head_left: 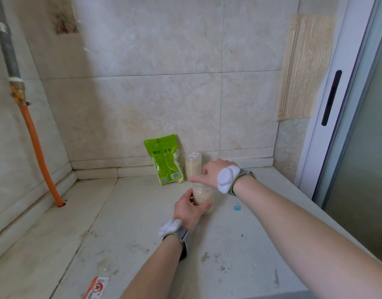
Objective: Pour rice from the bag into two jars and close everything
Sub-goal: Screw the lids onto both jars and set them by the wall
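At the near edge of the pale stone counter (142,244), scuffed and spotted with grime, lies one small red-and-white packet (96,287), partly cut off by the frame. Both bare forearms reach forward over the middle of the counter, each wrist wearing a grey band with a white plastic device.

The left hand (189,209) wraps around the lower body of the near jar (203,198), thumb curled across its front and fingers closed round the side, so the jar stands upright in its grip. The jar is clear, round and filled with pale rice. The right hand (211,174) sits on top of it, fingers bent down over the lid (the lid itself is mostly hidden, so I cannot tell how it sits on the rim), with the forefinger stretched out to the left.

Just right of the jar, one small blue binder clip (236,207) lies flat on the counter.

Behind the hands a second jar (193,166) of rice, tall and clear, stands capped with a white lid. To its left, one green plastic rice bag (164,161) leans upright against the tiled wall at the counter's back edge. An orange hose (38,152) drops into the counter's far left corner.
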The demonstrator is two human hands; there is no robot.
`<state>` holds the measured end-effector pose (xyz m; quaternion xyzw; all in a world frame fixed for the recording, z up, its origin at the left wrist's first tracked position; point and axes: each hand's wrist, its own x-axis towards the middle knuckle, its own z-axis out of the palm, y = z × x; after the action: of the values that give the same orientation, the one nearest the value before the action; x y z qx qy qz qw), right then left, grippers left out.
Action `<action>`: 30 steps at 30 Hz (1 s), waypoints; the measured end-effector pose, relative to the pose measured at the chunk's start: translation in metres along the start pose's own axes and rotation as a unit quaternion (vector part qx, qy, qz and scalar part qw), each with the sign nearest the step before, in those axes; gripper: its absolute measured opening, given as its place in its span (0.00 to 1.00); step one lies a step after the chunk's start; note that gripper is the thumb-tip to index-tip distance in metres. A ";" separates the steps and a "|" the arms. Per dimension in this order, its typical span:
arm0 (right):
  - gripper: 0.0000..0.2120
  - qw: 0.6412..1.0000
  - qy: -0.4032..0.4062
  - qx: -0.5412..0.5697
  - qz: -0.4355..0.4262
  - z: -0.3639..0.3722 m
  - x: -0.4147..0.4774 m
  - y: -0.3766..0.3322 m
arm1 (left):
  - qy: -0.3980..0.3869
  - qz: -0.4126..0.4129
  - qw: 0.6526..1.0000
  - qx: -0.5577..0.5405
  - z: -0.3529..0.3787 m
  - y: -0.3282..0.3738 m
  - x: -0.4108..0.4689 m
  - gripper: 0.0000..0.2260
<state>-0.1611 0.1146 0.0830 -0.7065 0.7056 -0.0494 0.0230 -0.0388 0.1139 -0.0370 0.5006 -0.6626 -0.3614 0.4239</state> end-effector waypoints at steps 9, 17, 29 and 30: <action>0.27 0.993 -0.057 0.064 -0.079 -0.012 -0.009 0.001 | 0.000 -0.008 1.000 -0.006 0.000 0.003 -0.001 0.27; 0.28 0.999 0.001 0.034 -0.042 0.000 -0.008 -0.008 | -0.003 -0.016 1.000 0.014 -0.002 0.003 -0.001 0.25; 0.16 0.999 0.023 0.022 0.020 0.003 0.001 0.024 | 0.011 -0.102 0.995 -0.017 0.010 0.013 0.012 0.19; 0.15 0.999 0.032 0.026 0.024 0.005 0.002 0.026 | 0.014 -0.115 0.992 -0.050 0.014 0.013 0.014 0.18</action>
<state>-0.1862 0.1122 0.0754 -0.6865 0.7213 -0.0895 0.0196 -0.0580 0.1037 -0.0276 0.5565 -0.5762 -0.4332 0.4132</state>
